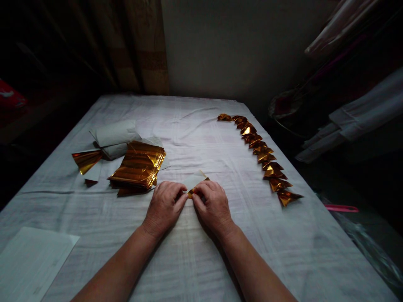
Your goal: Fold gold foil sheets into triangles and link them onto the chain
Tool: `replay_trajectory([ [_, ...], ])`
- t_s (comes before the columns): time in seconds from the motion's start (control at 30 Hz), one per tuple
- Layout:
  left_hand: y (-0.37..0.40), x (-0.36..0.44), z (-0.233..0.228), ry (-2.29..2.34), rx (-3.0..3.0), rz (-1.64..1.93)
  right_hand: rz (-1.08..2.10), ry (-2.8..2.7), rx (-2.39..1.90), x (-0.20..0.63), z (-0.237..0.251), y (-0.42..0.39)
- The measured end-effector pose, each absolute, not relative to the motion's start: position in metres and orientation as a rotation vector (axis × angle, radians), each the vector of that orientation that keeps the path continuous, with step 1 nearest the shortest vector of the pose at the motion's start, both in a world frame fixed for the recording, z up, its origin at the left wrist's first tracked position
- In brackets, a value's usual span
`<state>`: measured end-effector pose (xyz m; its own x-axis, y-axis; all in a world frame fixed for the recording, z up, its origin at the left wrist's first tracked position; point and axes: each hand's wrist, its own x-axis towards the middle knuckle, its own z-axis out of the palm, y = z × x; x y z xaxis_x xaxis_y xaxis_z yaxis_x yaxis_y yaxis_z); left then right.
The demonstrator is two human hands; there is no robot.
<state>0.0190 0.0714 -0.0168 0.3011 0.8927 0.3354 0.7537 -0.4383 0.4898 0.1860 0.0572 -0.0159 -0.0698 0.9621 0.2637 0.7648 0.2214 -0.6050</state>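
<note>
Between my two hands lies a sheet of gold foil paper [194, 180], its pale back facing up and a gold strip folded along the near edge. My left hand [166, 205] pinches the left end of that fold with thumb and forefinger. At the right end, my right hand [214, 205] pinches the same sheet, and its fingers cover part of it. Left of my hands sits a stack of gold foil paper [138, 163]. A curved row of folded gold foil pieces [266, 157] runs along the right side of the cloth.
Rolled pale paper [115, 133] and a loose gold sheet [86, 160] lie behind and left of the stack. A white paper sheet [34, 262] rests at the near left of the cloth-covered table [189, 138]. Beyond the right edge are a pink handle [341, 208] and hanging clothes [365, 111].
</note>
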Motion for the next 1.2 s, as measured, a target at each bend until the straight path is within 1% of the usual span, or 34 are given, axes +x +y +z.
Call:
replay_trajectory([
  [0.23, 0.073, 0.021, -0.015, 1.529, 2.304, 0.813, 0.437, -1.932, -1.604, 0.186, -0.016, 0.056],
  [0.53, 0.075, 0.018, -0.018, 1.446, 2.337, 0.773, 0.520, -1.918, -1.514, 0.193, -0.017, 0.056],
  [0.77, 0.074, 0.019, -0.018, 1.461, 2.329, 0.769, 0.401, -1.919, -1.681, 0.181, -0.013, 0.056],
  [1.0, 0.075, 0.017, -0.018, 1.428, 2.325, 0.775, 0.517, -1.886, -1.626, 0.190, -0.014, 0.058],
  [1.2, 0.078, 0.013, -0.020, 1.385, 2.320, 0.748, 0.537, -1.881, -1.643, 0.201, -0.010, 0.057],
])
